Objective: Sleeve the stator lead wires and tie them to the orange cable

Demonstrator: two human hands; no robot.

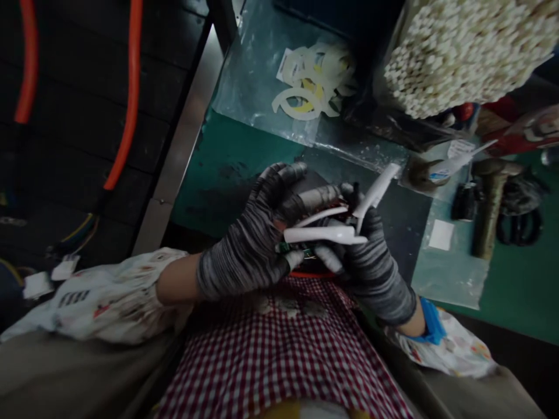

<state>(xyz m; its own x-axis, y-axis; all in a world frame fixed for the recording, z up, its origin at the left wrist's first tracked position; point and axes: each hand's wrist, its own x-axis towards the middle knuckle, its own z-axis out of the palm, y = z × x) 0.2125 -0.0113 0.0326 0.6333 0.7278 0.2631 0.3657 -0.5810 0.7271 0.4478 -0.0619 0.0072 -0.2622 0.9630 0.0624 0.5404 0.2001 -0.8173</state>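
- Gloved L hand (248, 238) & R hand (371, 267) are closed together, white plastic part (321, 234) held between them
- Long axis is run roughly crosswise, end nearer R hand
- Small green PCB (290, 248) is mostly hidden by L fingers (294, 259)
- Farther off: white rings (301, 105) on clear plastic sheet (257, 87), bundled white sticks (458, 58)

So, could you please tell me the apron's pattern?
The apron has red-and-white gingham checks; head view.

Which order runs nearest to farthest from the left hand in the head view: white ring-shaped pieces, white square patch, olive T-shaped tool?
Striped gloved left hand:
1. White ring-shaped pieces, above, on clear plastic.
2. White square patch, right, on plastic.
3. Olive T-shaped tool, far right.
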